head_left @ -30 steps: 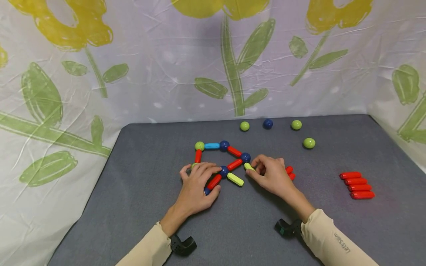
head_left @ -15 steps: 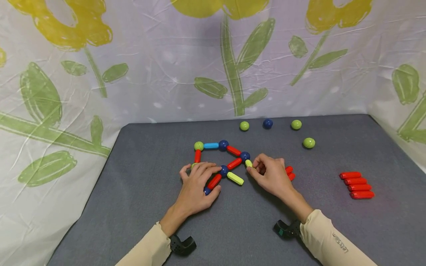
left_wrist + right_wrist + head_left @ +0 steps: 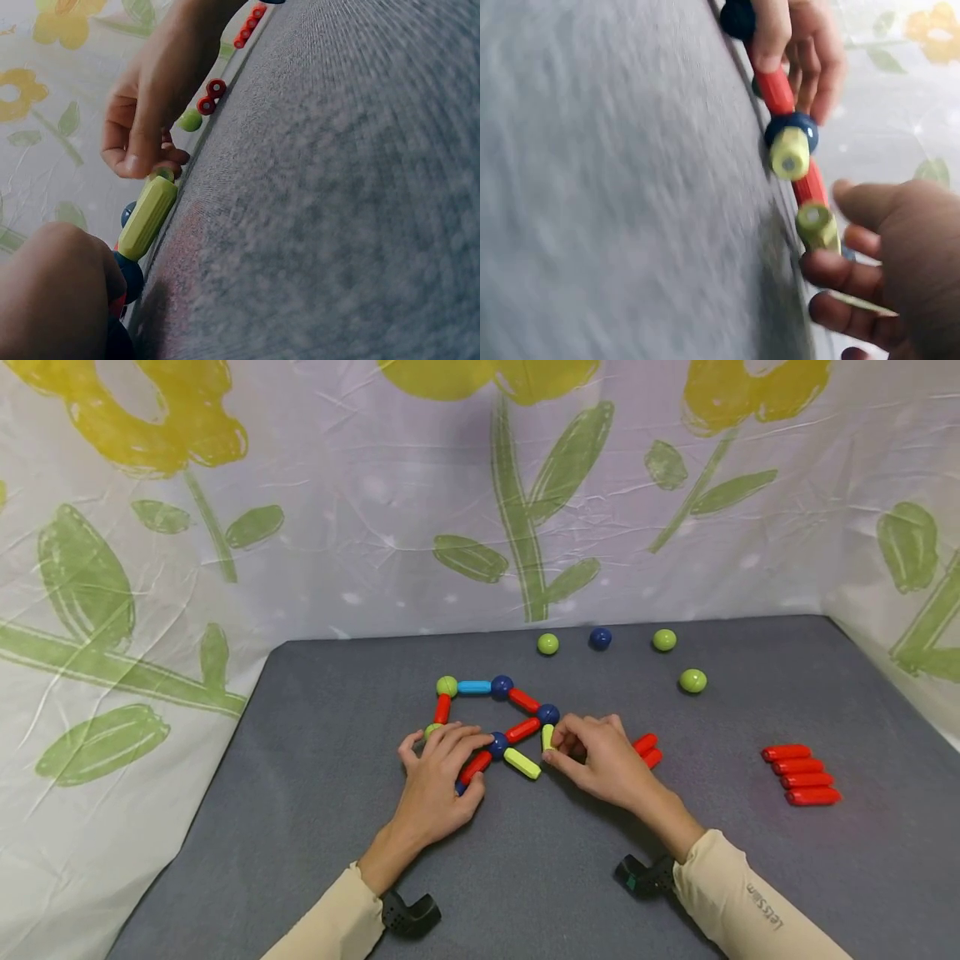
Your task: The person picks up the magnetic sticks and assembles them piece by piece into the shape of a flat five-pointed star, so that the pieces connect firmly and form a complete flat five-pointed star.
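Magnetic rods and balls form a joined figure on the grey table. My left hand [image 3: 442,785] holds its near-left part, thumb and fingers on either side of a red rod [image 3: 775,90]. A blue ball [image 3: 497,744] joins that rod to another red rod [image 3: 522,730] and a yellow-green rod [image 3: 522,763]. My right hand [image 3: 596,756] pinches a second yellow-green rod [image 3: 547,737], its far end at the right-hand blue ball [image 3: 548,715]. A blue rod [image 3: 474,687] and a green ball [image 3: 447,686] make the far side. My left hand partly hides the near-left pieces.
Green balls [image 3: 692,681] and one blue ball [image 3: 600,638] lie loose towards the table's far edge. Several red rods [image 3: 799,767] lie in a row at the right. More red rods [image 3: 647,749] sit just beyond my right hand. A flowered cloth [image 3: 360,527] hangs behind the table.
My right hand has shifted slightly left, and the yellow-green rod at its fingertips has swung round to point nearer straight towards me from the blue ball. My left hand stays on the figure.
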`<action>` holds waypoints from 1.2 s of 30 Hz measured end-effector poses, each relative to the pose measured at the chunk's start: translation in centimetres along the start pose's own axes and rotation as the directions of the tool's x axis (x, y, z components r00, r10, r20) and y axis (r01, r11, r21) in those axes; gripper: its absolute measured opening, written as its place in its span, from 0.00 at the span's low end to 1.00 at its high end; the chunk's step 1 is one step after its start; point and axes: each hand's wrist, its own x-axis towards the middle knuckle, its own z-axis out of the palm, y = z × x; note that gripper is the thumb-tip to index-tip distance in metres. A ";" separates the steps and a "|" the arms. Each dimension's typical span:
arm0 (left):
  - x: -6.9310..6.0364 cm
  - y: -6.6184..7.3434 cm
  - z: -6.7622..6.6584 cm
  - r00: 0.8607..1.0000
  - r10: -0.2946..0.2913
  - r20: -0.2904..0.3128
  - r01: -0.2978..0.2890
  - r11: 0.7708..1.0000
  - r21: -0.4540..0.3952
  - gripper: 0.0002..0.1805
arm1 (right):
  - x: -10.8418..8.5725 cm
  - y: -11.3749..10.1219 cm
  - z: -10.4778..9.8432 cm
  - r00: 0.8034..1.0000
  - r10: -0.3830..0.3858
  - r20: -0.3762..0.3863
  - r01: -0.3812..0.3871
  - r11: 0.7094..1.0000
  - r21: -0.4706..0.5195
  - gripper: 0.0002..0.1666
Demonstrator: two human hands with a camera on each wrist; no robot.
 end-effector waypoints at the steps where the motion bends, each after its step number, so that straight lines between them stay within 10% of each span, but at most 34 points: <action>1: 0.0 0.0 0.0 1.000 -0.001 -0.002 0.001 1.000 0.002 0.24 | 0.1 0.2 -0.3 1.000 0.003 -0.011 -0.003 1.000 0.008 0.09; 6: 0.0 0.0 0.1 1.000 0.002 -0.031 -0.001 1.000 0.012 0.25 | 0.4 2.8 -3.0 0.974 0.040 -0.222 -0.051 0.998 -0.044 0.05; 10: 0.1 0.0 0.2 0.998 -0.002 -0.059 0.004 1.000 0.019 0.24 | -0.2 6.2 -5.8 0.875 0.184 -0.447 -0.235 0.970 -0.061 0.11; 14: 0.1 0.1 0.1 0.998 -0.021 -0.061 0.022 0.999 0.026 0.18 | -1.5 9.1 -7.9 0.820 0.343 -0.459 -0.384 0.923 0.003 0.23; 20: 0.2 0.1 0.0 0.997 -0.026 -0.073 0.030 0.999 0.044 0.15 | -2.5 11.2 -8.3 0.852 0.369 -0.372 -0.403 0.915 -0.016 0.22; 29: 0.1 0.4 -0.3 0.990 -0.013 -0.138 0.035 0.987 0.158 0.16 | -1.0 7.8 -6.5 0.962 0.221 -0.163 -0.237 0.967 -0.090 0.22; 36: 0.1 0.4 -0.3 0.991 0.122 0.058 -0.132 0.965 0.225 0.25 | 0.0 3.6 -3.6 0.998 0.069 0.005 -0.068 0.991 -0.114 0.23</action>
